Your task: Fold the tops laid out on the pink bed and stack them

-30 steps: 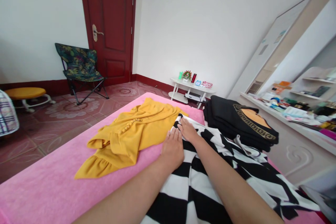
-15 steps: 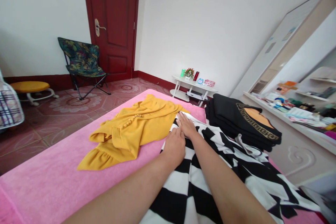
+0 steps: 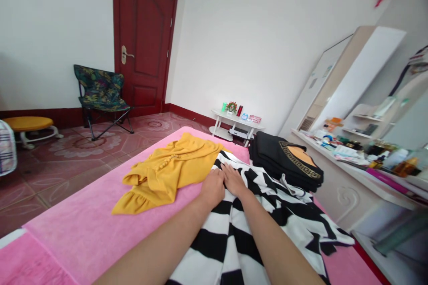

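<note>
A black-and-white striped garment lies spread over the pink bed cover, running from the near edge to mid-bed. Near its far left corner, my left hand is closed, with curled fingers on the garment's edge; the fingertips are partly hidden. Close beside it, my right hand rests on the striped cloth, its fingers stretched forward. To the left of my hands a rumpled yellow garment with a row of buttons and a ruffled end lies on the cover, touching the striped one's far corner.
Folded black clothes are stacked at the bed's far right. A cluttered dressing table stands along the right. Beyond the bed are a small white table, a folding chair and a yellow stool.
The view has tilted upward and turned slightly right. My right hand has drawn back from the striped garment's far corner toward me; my left hand stays at its edge.
</note>
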Motion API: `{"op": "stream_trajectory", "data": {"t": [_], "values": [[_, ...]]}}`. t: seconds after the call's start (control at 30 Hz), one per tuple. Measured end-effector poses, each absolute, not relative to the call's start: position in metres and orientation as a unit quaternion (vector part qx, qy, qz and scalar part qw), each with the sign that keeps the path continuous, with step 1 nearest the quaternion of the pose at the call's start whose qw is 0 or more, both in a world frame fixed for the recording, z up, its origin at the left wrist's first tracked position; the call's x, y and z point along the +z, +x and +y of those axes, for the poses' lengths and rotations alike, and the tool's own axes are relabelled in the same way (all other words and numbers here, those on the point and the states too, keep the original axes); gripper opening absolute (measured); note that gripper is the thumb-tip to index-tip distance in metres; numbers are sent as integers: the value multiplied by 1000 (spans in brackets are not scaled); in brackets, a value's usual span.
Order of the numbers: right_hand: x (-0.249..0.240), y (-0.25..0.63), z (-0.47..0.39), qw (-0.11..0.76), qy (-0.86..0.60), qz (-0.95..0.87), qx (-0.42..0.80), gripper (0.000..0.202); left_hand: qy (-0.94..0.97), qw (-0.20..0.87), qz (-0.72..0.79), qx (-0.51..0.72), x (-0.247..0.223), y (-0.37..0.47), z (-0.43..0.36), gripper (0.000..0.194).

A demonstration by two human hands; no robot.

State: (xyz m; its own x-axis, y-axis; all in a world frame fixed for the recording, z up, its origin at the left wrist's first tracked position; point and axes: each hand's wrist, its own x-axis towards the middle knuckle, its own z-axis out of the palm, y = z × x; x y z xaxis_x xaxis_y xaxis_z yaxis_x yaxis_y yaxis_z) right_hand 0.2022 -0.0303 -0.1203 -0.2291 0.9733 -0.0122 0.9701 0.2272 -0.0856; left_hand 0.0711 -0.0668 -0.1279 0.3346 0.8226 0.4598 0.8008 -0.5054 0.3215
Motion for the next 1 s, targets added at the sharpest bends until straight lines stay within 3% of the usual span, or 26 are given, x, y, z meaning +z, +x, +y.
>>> {"op": "stream_trajectory", "data": {"t": [0.5,1.0], "values": [[-125,197,-119,67,-674,-736,-4,56,880,8,452,149,-135,67,-112,49],[-130,201,-121,140,-670,-729,6,50,844,21,513,155,-141,64,-119,57]]}}
